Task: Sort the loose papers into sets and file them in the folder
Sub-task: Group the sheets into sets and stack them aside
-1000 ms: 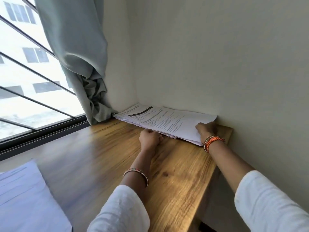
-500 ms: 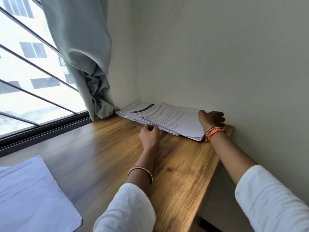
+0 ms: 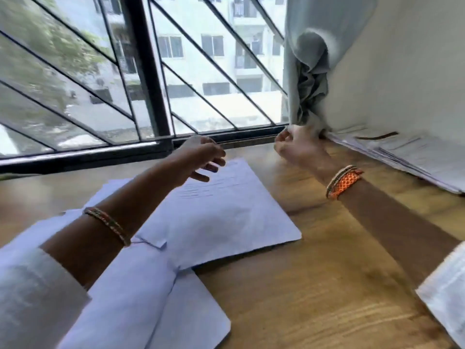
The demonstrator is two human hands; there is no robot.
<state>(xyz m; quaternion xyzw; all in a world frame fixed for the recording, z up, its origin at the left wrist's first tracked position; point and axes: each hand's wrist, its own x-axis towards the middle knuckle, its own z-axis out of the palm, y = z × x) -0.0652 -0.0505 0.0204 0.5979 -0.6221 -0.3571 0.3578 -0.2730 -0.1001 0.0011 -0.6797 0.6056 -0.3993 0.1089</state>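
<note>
Nearest you on the wooden table (image 3: 314, 285), loose papers (image 3: 216, 217) lie overlapped under your left forearm. Your left hand (image 3: 201, 157) hovers above them, fingers relaxed, empty. Your right hand (image 3: 299, 144) is loosely curled, blurred, seemingly empty, beside the stack (image 3: 415, 157) along the wall.

**One camera, worn on my head**

It looks forward and down from above and behind my grips, close over the surface (image 3: 314, 285), facing the window (image 3: 151, 71) beyond them. The picture is motion-blurred. No second view.
</note>
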